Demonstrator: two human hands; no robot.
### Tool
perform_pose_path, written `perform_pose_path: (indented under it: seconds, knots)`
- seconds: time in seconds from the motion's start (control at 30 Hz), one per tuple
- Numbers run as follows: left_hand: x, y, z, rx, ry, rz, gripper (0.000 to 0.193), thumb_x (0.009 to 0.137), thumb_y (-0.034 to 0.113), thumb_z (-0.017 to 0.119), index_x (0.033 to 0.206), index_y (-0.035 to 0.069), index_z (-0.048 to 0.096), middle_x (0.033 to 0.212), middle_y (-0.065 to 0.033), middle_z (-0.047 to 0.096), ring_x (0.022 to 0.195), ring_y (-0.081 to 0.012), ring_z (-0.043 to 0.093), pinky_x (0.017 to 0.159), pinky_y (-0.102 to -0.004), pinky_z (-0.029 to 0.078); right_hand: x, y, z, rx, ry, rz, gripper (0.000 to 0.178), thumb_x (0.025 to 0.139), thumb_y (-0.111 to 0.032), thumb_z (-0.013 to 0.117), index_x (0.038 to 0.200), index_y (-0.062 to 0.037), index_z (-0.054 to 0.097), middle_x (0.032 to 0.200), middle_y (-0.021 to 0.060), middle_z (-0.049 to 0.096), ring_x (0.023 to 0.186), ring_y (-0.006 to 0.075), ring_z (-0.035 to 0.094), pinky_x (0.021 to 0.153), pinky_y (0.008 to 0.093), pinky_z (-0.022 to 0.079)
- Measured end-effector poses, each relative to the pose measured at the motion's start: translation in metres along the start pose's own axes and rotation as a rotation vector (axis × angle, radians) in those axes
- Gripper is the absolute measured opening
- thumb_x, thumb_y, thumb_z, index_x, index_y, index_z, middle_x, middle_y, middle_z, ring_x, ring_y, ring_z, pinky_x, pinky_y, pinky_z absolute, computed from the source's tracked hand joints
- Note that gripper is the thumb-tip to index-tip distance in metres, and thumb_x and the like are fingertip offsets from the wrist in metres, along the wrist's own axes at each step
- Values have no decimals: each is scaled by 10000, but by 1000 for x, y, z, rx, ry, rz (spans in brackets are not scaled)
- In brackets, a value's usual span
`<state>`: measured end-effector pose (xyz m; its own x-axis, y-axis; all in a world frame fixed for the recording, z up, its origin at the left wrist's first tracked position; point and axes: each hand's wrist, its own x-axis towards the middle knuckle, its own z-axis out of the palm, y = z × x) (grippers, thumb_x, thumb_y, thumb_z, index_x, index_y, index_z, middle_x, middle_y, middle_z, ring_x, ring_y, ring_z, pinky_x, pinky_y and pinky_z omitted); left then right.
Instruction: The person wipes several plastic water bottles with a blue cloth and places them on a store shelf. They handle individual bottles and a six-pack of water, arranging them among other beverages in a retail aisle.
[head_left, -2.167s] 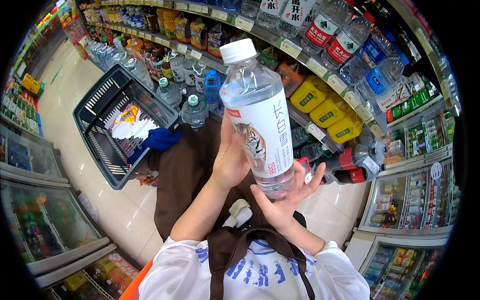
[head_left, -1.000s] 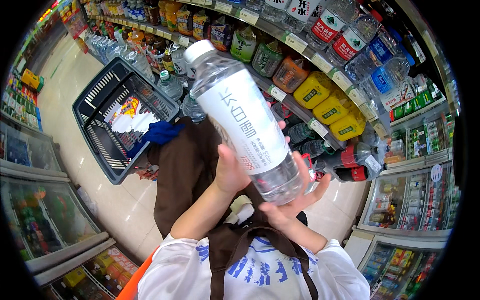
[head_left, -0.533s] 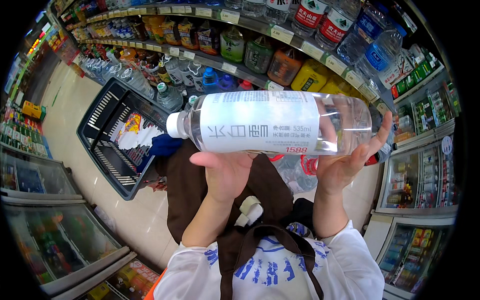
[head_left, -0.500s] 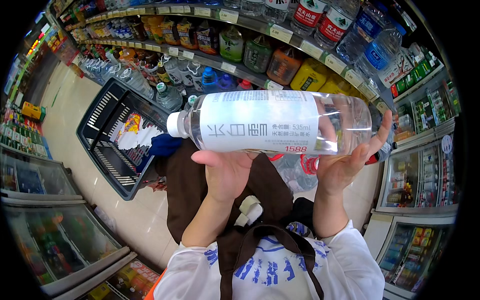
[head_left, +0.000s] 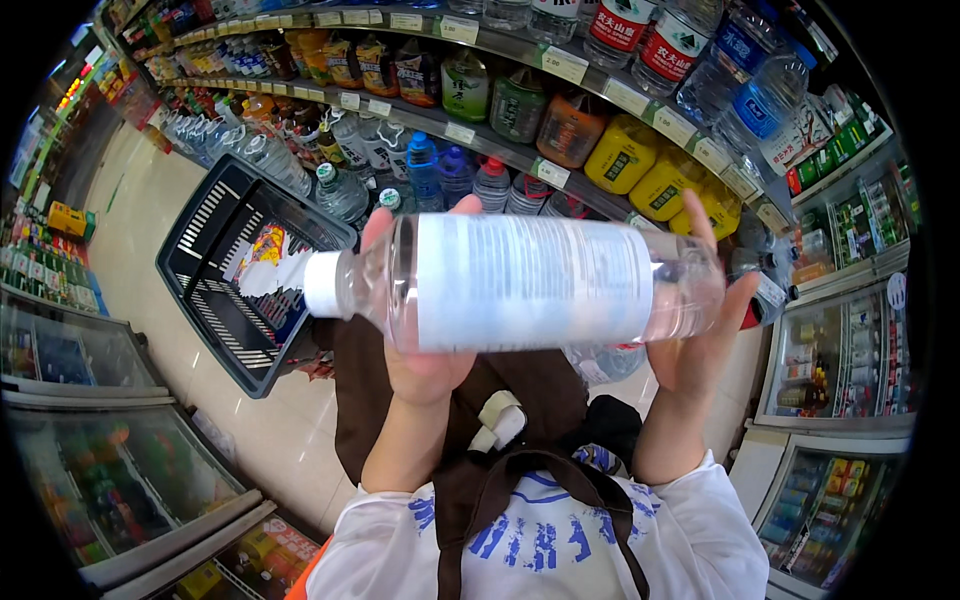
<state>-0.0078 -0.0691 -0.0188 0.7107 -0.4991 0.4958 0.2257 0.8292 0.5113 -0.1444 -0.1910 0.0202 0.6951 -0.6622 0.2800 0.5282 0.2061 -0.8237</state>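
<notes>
Grip is two-handed: we note the left hand (head_left: 428, 372) cupping the shoulder, the right hand (head_left: 692, 352) spread round the base, of a clear bottle (head_left: 535, 285) sideways over brown cloth (head_left: 548, 398); either slackening could drop it.

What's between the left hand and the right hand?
The bottle, held sideways from left hand to right hand, its white cap pointing left; the head view shows it.

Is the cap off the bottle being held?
No, the white cap is on the bottle, at the end nearer the left hand.
</notes>
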Motion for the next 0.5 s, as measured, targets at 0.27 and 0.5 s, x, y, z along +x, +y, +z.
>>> perform_pose_path:
  seconds: [0.27,0.5]
  knots:
    - [2,4,5,-49,2,-54,1015,608,565,625,1321,183,11,1273,-289,224,1099,-449,353,879,-545,332,-5,6,12,-301,76,-30,954,654,-430,606,1301,4,55,993,197,510,891,258,546,799,329,434]
    - [4,-1,-14,-243,-68,77,960,649,630,516,1314,131,36,1249,-252,293,1074,-411,400,856,-541,362,-10,23,10,-130,-142,-51,1072,600,-199,732,1308,-32,-56,1075,208,456,924,251,536,749,333,458]
